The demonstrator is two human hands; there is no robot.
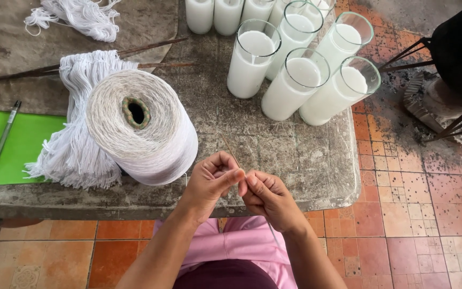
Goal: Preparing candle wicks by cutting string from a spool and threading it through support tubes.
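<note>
At a worn stone table (295, 155) over tiled floor (423, 214), left hand (209, 182) and right hand (268, 195) pinch a thin stick (230, 148), its lower end hidden.

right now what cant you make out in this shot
Head view only:
- What the left hand and right hand pinch: fingers hide it; only a thin stick shows.
- Back row of glasses: cut by the top edge.
- Black stand: cut by the right edge.

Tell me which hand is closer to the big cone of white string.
Left. The left hand sits just right of the string cone, nearly touching its base; the right hand is farther right, beyond the left.
</note>
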